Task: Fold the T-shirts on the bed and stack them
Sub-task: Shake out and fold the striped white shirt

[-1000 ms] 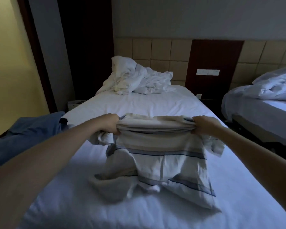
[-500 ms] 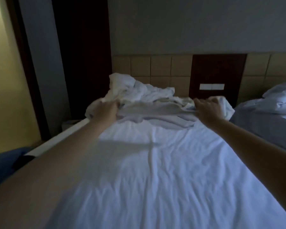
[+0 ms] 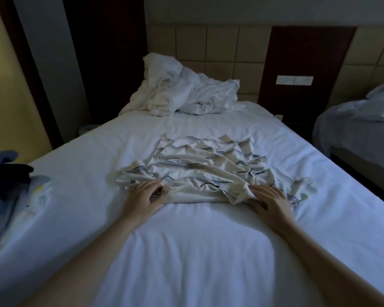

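**Dim Room, Cold Cast, Stretched Edges**

The room is dim with a bluish tint. The white bed sheet [image 3: 208,134] is the brightest surface, and the yellow wall [image 3: 7,85] at the left holds a weak warm glow. A soft shadow lies on the near sheet between the forearms [image 3: 93,262], so the light seems to come from behind the camera. The far-left corner [image 3: 102,52] is almost black. The striped T-shirt [image 3: 208,171] looks slightly soft. Straight lines bow and stretch towards the edges.

Both arms are stretching forward, the left hand [image 3: 145,194] pinching the T-shirt [image 3: 208,171] edge, the right hand [image 3: 269,200] lying flat on it.
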Demonstrator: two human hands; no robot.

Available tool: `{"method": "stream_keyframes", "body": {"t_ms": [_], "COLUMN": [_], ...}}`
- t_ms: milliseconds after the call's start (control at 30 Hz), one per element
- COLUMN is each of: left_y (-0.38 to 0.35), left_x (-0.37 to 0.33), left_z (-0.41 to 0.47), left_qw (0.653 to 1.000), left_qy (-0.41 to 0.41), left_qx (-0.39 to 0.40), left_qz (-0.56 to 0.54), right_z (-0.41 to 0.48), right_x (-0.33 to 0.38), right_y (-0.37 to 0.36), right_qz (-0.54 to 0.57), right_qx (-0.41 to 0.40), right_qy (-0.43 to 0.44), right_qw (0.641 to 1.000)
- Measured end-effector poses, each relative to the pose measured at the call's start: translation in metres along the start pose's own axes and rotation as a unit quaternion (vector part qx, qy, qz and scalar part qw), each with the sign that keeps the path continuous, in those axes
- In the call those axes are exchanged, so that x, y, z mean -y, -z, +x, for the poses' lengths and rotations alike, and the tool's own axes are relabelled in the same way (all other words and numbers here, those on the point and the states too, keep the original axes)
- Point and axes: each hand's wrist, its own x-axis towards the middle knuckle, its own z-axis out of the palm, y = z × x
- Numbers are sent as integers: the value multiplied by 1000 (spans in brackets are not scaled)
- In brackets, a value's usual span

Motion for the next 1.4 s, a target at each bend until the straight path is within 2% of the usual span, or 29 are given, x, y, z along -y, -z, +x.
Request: {"method": "stream_keyframes", "body": {"t_ms": [100,300,500,567,667,767,867,1000,1100,1200,1300,1400], "left_y": [8,35,68,82,97,98,92,76,58,47,50,53], "left_x": [-2,-26,-36,-43,-57,-60,-60,-58,-58,-52,-55,-61], "left_z": [-4,-49,-122,-139,-153,-155,-147,-125,-109,-100,-97,-98], "left_qw": [997,997,1000,1000,999,999,994,994,993,989,988,991], "left_qy": [-28,-62,-15,-6,20,-8,-57,-54,-84,-126,-103,-80], "left_qx": [-46,-28,-9,1,31,16,-4,-4,-17,-72,-111,-102], "left_qz": [-59,-29,-15,-6,-6,30,91,98,77,18,-27,-43], "right_z": [-11,-52,-108,-121,-128,-130,-130,-122,-110,-101,-104,-106], "right_x": [10,27,50,59,77,89,88,86,86,80,74,76], "right_y": [9,41,91,105,120,123,116,104,88,72,68,72], "right_qz": [43,71,59,56,-15,-32,-69,-82,-73,-29,3,48], "right_qx": [-21,9,32,56,86,136,114,101,53,-1,-73,-87], "right_qy": [-17,-66,-116,-101,-65,-122,-110,-123,-76,-48,-54,-83], "right_qw": [999,995,991,992,994,983,985,984,993,998,996,992]}}
